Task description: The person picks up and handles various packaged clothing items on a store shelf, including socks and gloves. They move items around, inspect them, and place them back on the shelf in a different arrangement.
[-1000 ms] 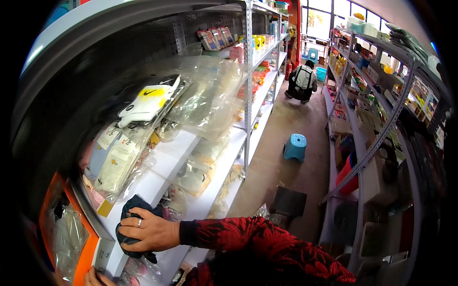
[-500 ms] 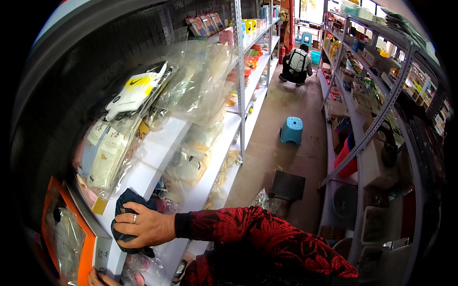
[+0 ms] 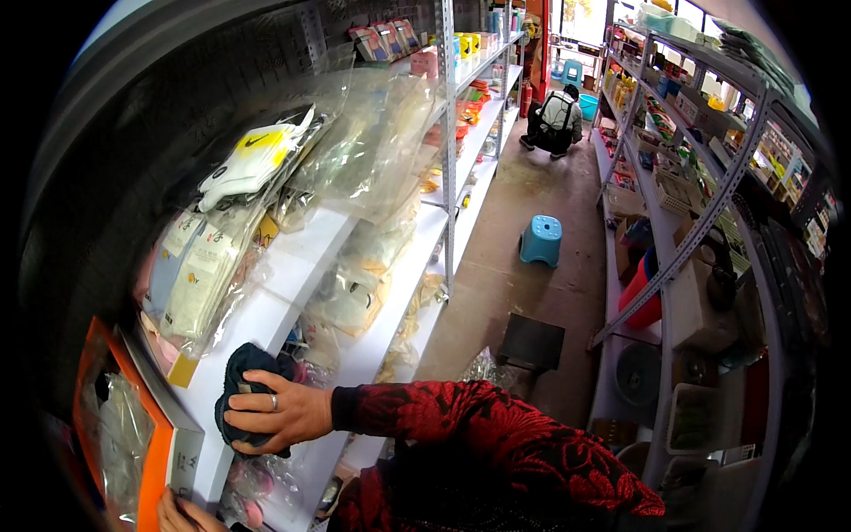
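Observation:
My right hand (image 3: 282,410) presses a dark blue cloth (image 3: 238,390) against the white shelf (image 3: 211,441), its fingers curled over the folds. A red-and-black patterned sleeve covers that arm. Low at the left edge, my left hand (image 3: 184,514) is partly cut off by the frame. Its fingers grip the lower corner of an orange-edged box (image 3: 152,461) that holds clear plastic packaging. Beyond the cloth, packs of socks (image 3: 208,284) in clear wrapping lie on the same shelf, with white-and-yellow packed socks (image 3: 257,160) on top.
Large clear plastic bags (image 3: 363,151) cover the shelf further along. A metal upright (image 3: 448,160) stands past them. In the aisle are a blue stool (image 3: 542,240), a dark flat box (image 3: 532,342) and a crouching person (image 3: 557,122). Loaded shelving (image 3: 700,239) runs along the right.
My right hand and the cloth have shifted slightly right along the shelf, toward its front edge. My left hand has moved up a little at the box corner.

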